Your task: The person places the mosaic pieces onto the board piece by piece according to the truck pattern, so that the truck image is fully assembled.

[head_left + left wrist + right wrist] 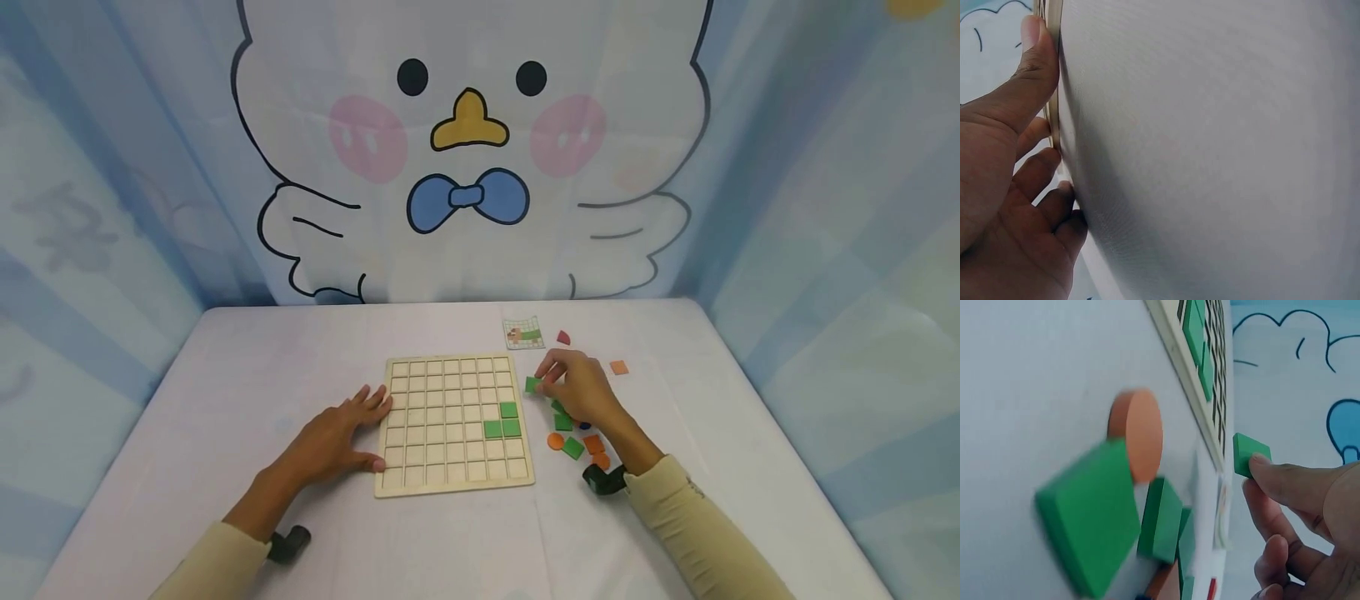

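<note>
My right hand [581, 387] pinches a green square tile [1249, 453] between thumb and fingertips, just right of the wooden grid board [442, 490]. Three green tiles [510, 428] sit in cells near the board's right side. The left hand [330, 442] rests along the left edge of the board, its thumb at the lower part and its fingers spread higher up. Seen from the left wrist, the thumb [1038, 62] and fingertips touch the board's side. Below the right hand lies a loose group of pieces, with green squares [573, 448] and orange rounds [555, 441], partly hidden by that hand.
A small picture card [523, 333] lies behind the board's right corner, beside a dark pink piece [563, 337]. An orange square [618, 367] lies to the right of the hand. White cloth covers the table [300, 358], and a printed curtain [465, 258] hangs behind it.
</note>
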Motion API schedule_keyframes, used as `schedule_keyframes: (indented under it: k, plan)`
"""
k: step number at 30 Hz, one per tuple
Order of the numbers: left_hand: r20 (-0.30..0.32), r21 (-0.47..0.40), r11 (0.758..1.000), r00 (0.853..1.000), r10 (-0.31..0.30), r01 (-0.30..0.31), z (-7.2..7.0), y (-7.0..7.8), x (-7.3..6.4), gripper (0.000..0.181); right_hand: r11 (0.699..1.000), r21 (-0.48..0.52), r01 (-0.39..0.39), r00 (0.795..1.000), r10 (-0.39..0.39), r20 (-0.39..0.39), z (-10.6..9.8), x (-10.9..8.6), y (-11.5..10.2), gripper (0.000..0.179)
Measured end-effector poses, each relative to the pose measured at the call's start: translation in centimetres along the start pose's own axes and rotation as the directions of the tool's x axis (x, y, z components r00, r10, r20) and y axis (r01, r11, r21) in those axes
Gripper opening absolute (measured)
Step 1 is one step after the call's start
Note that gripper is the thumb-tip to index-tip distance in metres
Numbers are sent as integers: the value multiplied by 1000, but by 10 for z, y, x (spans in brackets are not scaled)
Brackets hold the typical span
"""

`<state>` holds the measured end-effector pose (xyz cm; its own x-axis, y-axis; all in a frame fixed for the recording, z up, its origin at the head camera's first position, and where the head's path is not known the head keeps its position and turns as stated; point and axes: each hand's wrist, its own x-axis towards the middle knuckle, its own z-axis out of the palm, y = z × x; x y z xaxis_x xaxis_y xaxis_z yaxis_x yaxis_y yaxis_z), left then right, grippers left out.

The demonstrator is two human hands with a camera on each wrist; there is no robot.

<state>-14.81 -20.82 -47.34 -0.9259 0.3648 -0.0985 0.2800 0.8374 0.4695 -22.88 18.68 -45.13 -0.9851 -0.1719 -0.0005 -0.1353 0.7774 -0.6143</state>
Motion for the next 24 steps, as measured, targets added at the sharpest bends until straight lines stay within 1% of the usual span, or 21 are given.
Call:
schedule_keyframes:
  k: [5,16,20,24]
  plan:
    - [-4,-4,1000,1000,4,-4,1,-1,0,105,1000,14,9,1000,-9,29,10,-3,-15,16]
    - [-10,2,1000,1000,9,-9,-2,0,-1,104,996,64,68,993,-74,93,33,-4,-41,17]
    - [-14,5,1000,1000,16,-16,-1,-1,-1,104,994,57,90,991,-95,93,38,-4,-46,18]
    - [-14,6,1000,1000,20,-20,0,-1,-1,104,995,34,90,990,-93,102,42,-5,-49,18]
